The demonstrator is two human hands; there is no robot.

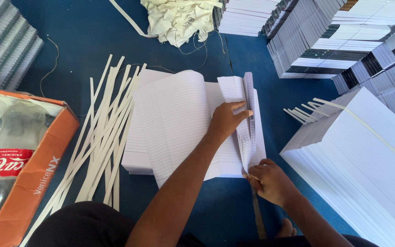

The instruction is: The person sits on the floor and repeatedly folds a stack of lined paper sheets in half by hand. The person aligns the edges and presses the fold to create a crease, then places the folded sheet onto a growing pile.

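- A stack of ruled paper sheets is laid at the middle of the blue surface, directly in front of the person, so that both hands reach it.
- A folded bundle of sheets is held upright along the stack's right edge; the left hand is pressed flat against it, fingers spread narrowly, apparently to steady the fold.
- The lower end of the bundle is pinched by the right hand, fingers closed; a thin dark blade or ruler is seen beneath it, though whether it is gripped cannot be told.
- Trimmed paper strips are heaped left of the stack.
- A bound white ream is kept at the right.
- An orange carton with a plastic bottle is set at the far left.
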